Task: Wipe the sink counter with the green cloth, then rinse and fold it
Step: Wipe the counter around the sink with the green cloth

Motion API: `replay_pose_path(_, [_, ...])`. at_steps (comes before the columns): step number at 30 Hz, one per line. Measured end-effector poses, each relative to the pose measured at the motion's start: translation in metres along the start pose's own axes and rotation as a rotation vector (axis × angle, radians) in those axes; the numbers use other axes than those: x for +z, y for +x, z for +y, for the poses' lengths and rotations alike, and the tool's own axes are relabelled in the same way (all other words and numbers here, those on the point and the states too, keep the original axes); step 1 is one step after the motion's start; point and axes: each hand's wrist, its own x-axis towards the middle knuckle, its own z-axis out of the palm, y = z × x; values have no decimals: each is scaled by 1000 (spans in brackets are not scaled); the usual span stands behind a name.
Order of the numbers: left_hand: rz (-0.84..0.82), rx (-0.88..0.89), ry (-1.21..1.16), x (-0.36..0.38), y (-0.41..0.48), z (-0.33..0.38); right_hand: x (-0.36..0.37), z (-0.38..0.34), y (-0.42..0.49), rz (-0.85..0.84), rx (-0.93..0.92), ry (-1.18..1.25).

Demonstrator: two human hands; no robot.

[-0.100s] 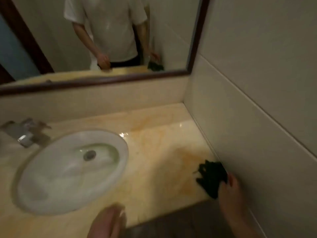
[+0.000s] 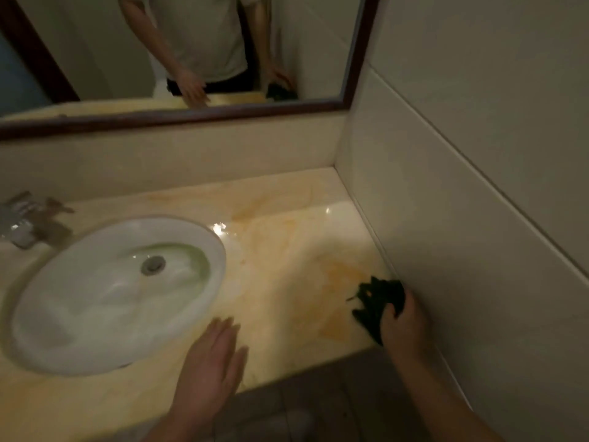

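- Gripping the green cloth (image 2: 376, 301) in the right hand (image 2: 403, 327), fingers curled, lower right, on the bench (image 2: 287, 250) against the wall (image 2: 446, 250).
- Holding the left hand (image 2: 213, 355) flat, fingers straight, lower centre by the sink (image 2: 121, 291).
- Could drag the cloth off the front edge if pulled carelessly.

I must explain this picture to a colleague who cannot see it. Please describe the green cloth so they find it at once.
From the white oval sink, follow the yellow marble counter right to the tiled side wall. There, near the front edge, the right hand grips the green cloth, bunched beside the wall. It is the only dark, crumpled thing on the pale counter.
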Motion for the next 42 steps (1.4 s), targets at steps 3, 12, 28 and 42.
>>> replay_pose_path(3, [-168,-21,196,29,21,-3,22,-5,6,-127,-9,-186])
replay_pose_path(12, [-202,-7,310,38,19,-2,63,-46,64,-238,-316,-404])
replay_pose_path(28, [-220,-34,287,38,20,-3,26,15,4,-239,-310,-530])
replay_pose_path(42, [-151,-28,139,32,13,-6,63,-20,-50,-292,-528,-408])
